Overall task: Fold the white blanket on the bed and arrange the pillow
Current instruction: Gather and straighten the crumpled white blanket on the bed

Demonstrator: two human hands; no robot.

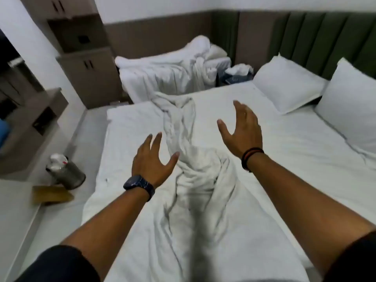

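Right now both hands are up over the bed, fingers spread wide, holding nothing. The left hand (151, 159), the one with the dark watch (139, 187), hangs just left of the blanket (195, 174). The right hand (242, 129), with black bands at the wrist, is higher and further out, to the right of it. The two hands are well apart, with the blanket between and below them.

The blanket is not folded at all. It lies in a long, twisted rope down the middle of the bed (284, 159), running from the near edge to the far side.

Here is what could go wrong, I think. The blanket is so bunched that its corners are hidden. If the hands grab the thick middle, they may lift a lump, and the twist will get tighter. Then the fold would come out crooked.

Two pillows sit at the head of the bed, the near pillow (286, 88) and the far pillow (352, 110). A big shake of the blanket could knock them over.

On the floor to the left stands a bin (68, 174). A flung end of the blanket might slide off that side and land on it.
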